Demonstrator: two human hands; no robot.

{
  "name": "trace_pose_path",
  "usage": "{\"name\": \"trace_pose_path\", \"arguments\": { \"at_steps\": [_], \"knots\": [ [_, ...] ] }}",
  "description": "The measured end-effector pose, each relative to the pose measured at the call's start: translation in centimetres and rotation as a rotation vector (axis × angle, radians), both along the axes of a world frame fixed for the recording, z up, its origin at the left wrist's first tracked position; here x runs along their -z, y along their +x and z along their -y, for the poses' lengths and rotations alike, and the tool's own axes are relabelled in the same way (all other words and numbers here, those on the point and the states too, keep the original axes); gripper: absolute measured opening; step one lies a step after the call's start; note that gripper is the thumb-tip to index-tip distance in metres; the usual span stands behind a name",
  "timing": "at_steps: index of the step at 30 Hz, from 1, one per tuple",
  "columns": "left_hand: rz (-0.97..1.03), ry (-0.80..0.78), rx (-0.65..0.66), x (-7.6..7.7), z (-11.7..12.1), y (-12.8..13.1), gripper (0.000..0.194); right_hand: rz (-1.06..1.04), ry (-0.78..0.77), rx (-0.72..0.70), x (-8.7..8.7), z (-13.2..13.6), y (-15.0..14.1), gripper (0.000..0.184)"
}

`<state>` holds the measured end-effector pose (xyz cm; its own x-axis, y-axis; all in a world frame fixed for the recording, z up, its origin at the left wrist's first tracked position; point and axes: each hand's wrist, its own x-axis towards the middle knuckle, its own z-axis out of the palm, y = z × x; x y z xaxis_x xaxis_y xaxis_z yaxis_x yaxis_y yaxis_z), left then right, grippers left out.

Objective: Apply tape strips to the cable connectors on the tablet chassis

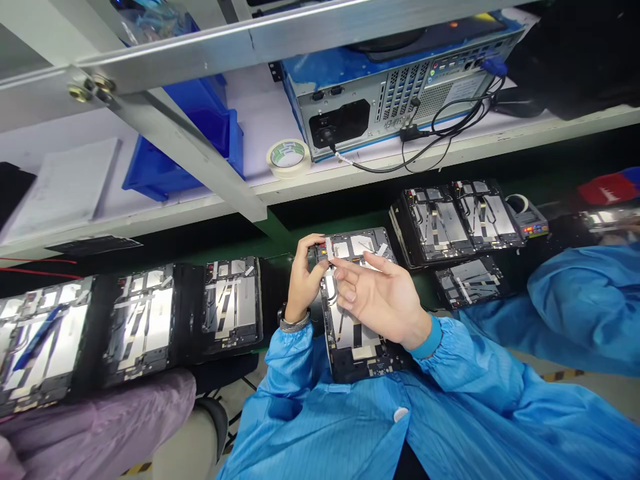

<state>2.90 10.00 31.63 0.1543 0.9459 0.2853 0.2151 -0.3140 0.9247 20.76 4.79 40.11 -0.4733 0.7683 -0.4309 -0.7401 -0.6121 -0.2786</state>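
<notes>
The left hand (306, 277) is gripping the top corner of an open tablet housing (345, 340), its fingers curling over the edge beside a small white label (329, 248). A metal-link wristband (295, 323) is sitting on that wrist. The right hand (379, 297) is spreading open above the housing and holding nothing. Its fingertips (345, 267) are reaching over the upper panel, though I can't tell whether they are pressing on it.

The housing is lying lengthwise on the bench, its lower end close against the front of a blue smock (305, 427). Room around it is tight. On the left, a row of three more housings (233, 303) is running along the bench, the nearest just beside the left wrist. On the right, a smaller housing (470, 280) is lying just beside the right wrist, with a pair of housings (457, 220) sitting farther up on a black stack.

Above, a narrow strip of green bench mat (285, 230) is separating the housing's top edge from the lip of a white shelf (380, 163). A steel brace (175, 143) is slanting across the shelf, which is carrying a computer case (390, 97), a roll of tape (287, 158) and blue bins (195, 143).
</notes>
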Motion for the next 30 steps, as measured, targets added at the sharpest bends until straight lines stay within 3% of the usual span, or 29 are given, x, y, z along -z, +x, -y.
{"name": "trace_pose_path", "arguments": {
  "at_steps": [14, 23, 30],
  "knots": [
    [-0.023, 0.039, -0.003, -0.3, 0.3, 0.2, 0.019, 0.095, 0.062, 0.004, -0.2, -0.1, -0.5, 0.044],
    [-0.070, 0.061, -0.015, -0.5, 0.2, 0.0, 0.010, -0.026, -0.050, 0.025, -0.5, -0.1, -0.6, 0.044],
    [-0.111, 0.062, -0.015, -0.8, 0.2, -0.1, 0.019, -0.005, -0.023, -0.009, -0.6, 0.9, 0.1, 0.042]
  ]
}}
